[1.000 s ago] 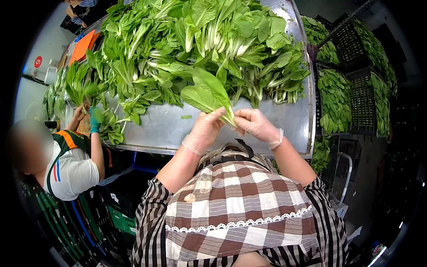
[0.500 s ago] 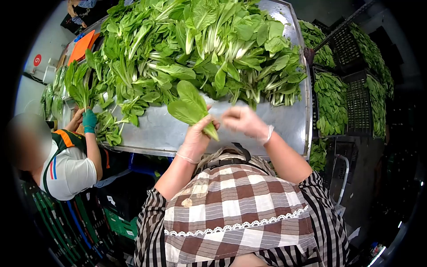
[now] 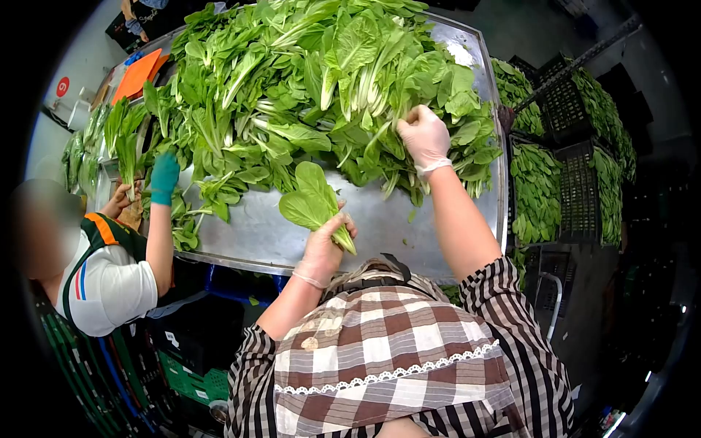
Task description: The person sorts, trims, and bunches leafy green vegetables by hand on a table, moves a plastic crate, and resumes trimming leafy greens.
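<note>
A metal table [image 3: 255,228] carries a pile of greens [image 3: 292,95] on its far side. The right hand [image 3: 426,137] touches the pile's right part, its grip curled, on what I cannot tell; nearer and left, the left hand [image 3: 326,244] clasps a small bunch [image 3: 311,201] by its base.

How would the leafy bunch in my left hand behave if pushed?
The leafy bunch would probably bend easily at its broad leaves but feel stiffer at the pale stalks beside your left hand. It's likely light: one hand holds it.
</note>
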Demonstrator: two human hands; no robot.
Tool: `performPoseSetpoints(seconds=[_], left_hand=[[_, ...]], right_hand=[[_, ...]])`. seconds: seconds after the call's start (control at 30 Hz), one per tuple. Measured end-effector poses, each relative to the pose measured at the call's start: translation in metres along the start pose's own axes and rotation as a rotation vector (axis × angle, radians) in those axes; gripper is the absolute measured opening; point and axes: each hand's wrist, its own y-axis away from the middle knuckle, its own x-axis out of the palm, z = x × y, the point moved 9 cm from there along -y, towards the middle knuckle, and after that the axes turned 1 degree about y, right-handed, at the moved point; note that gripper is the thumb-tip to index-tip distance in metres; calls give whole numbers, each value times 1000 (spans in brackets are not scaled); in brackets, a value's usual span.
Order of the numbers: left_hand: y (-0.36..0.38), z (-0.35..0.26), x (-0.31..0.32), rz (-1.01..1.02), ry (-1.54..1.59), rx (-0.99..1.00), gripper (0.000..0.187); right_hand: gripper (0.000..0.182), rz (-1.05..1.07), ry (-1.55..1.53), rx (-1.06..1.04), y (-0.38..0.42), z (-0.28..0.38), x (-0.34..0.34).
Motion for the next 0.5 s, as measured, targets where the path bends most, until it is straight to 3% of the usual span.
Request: performPoseSetpoints(seconds=[0.13,0.37,0.5], left_hand=[[-3,0,13,11,-5,-3,46],[-20,-6,47,-19,-131,1,42],[-35,-11,83,60,-218,50,40]], right_hand=[[10,40,-943,107,8,-34,8],[11,148,-1405,371,66,-63,5],[10,268,-1365,318,97,-64,8]])
